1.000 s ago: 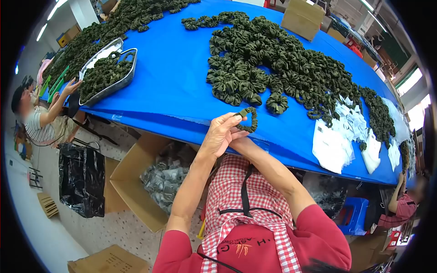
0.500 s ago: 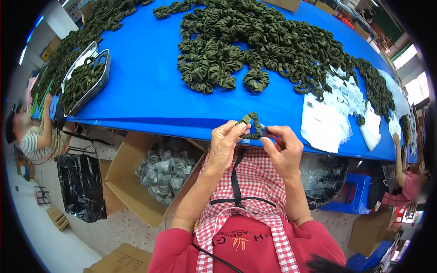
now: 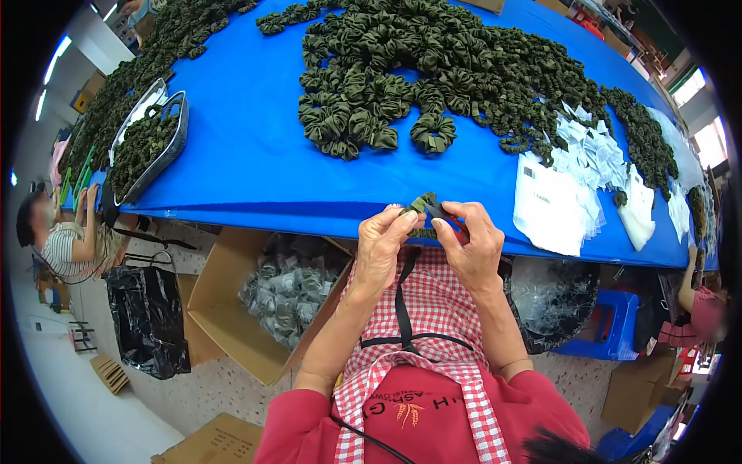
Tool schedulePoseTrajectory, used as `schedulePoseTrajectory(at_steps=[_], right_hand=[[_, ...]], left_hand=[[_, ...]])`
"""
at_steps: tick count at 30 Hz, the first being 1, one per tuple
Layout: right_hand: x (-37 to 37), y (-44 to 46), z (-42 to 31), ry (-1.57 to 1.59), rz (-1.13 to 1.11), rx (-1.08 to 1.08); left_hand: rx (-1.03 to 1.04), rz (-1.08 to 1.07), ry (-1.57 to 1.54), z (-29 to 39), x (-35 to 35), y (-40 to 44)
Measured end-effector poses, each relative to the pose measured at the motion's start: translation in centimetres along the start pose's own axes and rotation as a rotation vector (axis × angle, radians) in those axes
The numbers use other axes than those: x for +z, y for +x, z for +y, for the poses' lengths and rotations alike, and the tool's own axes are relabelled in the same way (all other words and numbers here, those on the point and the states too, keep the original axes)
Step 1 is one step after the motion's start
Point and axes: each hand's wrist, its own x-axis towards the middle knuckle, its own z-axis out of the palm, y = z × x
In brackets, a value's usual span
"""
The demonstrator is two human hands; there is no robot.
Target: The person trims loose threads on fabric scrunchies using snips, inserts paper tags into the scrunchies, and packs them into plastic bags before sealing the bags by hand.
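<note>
Through the head view I found both hands just over the near edge of the worktop [image 3: 247, 155]. The left grip [image 3: 384, 243] was pinched, thumb against fingers, on a dark green scrunchie [image 3: 420, 204], seemingly to present its band to the other side. The right grip [image 3: 473, 243] was curled, partly closed, round a small red-and-dark tool [image 3: 461, 230], perhaps to keep its tip aimed; I could not tell whether that touched fabric. The scrunchie pile [image 3: 379, 85] lay back from the near edge, probably leaving elbow room, while white bags [image 3: 545, 205] lay along that edge's right stretch, likely within reach.
</note>
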Motion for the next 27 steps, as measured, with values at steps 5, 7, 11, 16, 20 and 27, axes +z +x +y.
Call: schedulePoseTrajectory(at_steps=[5,7,11,16,20,27], right_hand=[[0.5,0.2,0.1,-0.04,0.006,-0.05],[0.5,0.2,0.1,-0.055,0.016,-0.06],[0.6,0.2,0.1,-0.063,0.011,-0.056],[0.8,0.0,0.3,-0.081,0.02,-0.094],[0.7,-0.1,0.4,-0.048,0.017,-0.051],[0.8,-0.7,1.3,0.443,0.137,0.385]], left_hand=[[-0.016,0.007,0.004,0.2,-0.1,-0.3],[-0.012,0.002,-0.001,0.1,-0.1,-0.3],[-0.002,-0.012,-0.001,-0.1,-0.4,-0.2],[0.022,-0.027,0.039,-0.2,-0.5,-0.2],[-0.007,-0.004,0.028,0.0,-0.4,-0.3],[0.001,-0.044,0.104,-0.8,-1.7,-0.2]])
